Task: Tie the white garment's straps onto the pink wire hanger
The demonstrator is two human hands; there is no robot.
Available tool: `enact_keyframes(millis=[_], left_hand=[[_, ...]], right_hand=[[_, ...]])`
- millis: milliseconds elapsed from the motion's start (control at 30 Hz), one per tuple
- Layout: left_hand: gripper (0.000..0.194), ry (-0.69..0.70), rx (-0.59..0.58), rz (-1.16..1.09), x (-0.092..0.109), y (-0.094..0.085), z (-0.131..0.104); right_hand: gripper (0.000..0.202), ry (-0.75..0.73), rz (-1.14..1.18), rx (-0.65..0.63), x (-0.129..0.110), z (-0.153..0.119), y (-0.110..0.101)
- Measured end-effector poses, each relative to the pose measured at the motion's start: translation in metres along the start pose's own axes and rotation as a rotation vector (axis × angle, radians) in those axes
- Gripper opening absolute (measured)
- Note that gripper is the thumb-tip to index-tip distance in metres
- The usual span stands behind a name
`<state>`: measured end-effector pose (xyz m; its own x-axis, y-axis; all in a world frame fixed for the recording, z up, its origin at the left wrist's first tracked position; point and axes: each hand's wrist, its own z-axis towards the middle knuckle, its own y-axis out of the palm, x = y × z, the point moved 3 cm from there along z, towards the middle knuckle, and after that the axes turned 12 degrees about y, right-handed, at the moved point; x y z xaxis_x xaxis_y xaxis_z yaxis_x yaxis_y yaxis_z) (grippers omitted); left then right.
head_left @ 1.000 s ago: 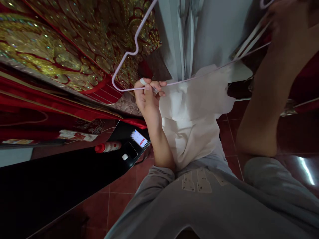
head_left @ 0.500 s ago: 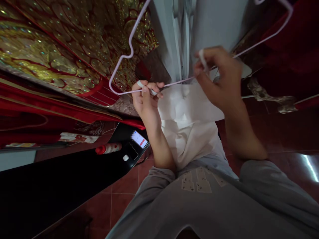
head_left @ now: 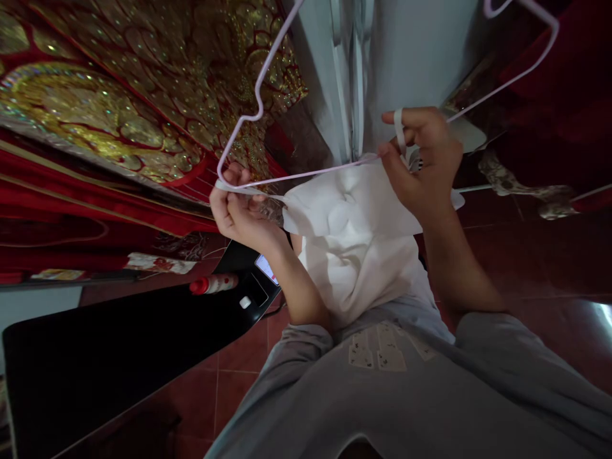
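Observation:
A pale pink wire hanger (head_left: 306,173) stretches across the upper middle, its bottom bar running between my hands. White cloth (head_left: 349,217) hangs just under the bar, down toward my lap. My left hand (head_left: 246,207) is curled round a thin white strap (head_left: 268,193) at the hanger's left corner, with the strap drawn out from the cloth. My right hand (head_left: 423,162) is by the right part of the bar, a white strap (head_left: 399,131) looped over its raised index finger, the thumb near the bar.
At the left hang red and gold sequined garments (head_left: 138,115). Below them, a black tabletop (head_left: 119,344) bears a red-capped bottle (head_left: 213,284), a small white case (head_left: 245,302) and a partly hidden phone (head_left: 266,268). Grey panels (head_left: 411,57) stand ahead; dark red fabric (head_left: 559,95) hangs at the right.
My left hand has moved left along the bar to the hanger's corner, pulling the strap out. My right hand has shifted slightly, its index finger now extended through the loop. The cloth's upper edge has spread left.

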<state>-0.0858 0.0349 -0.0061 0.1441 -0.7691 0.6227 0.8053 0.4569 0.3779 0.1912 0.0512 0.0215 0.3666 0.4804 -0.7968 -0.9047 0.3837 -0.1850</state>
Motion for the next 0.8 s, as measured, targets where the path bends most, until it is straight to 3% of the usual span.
enact_keyframes(millis=[67, 167, 367, 533, 667, 800], left_hand=[[0.039, 0.082, -0.073, 0.033, -0.004, -0.007, 0.008], [0.033, 0.124, -0.078, 0.051, -0.002, -0.009, 0.018], [0.02, -0.072, -0.15, 0.013, 0.018, -0.009, 0.038], [0.015, -0.09, -0.297, 0.032, 0.024, -0.019, 0.048], [0.015, -0.066, -0.31, 0.013, 0.019, -0.01, 0.047], [0.029, -0.135, -0.325, 0.012, 0.025, 0.014, 0.046]], right_hand=[[0.029, 0.018, 0.012, -0.01, 0.003, -0.001, 0.001], [0.027, 0.002, 0.027, -0.018, 0.005, -0.002, 0.003], [0.02, 0.004, 0.007, -0.03, 0.003, -0.003, 0.001], [0.021, 0.021, -0.064, -0.04, 0.001, -0.002, -0.002], [0.022, 0.036, -0.07, -0.058, 0.004, -0.002, 0.002], [0.028, 0.041, -0.085, -0.069, 0.009, -0.001, 0.004]])
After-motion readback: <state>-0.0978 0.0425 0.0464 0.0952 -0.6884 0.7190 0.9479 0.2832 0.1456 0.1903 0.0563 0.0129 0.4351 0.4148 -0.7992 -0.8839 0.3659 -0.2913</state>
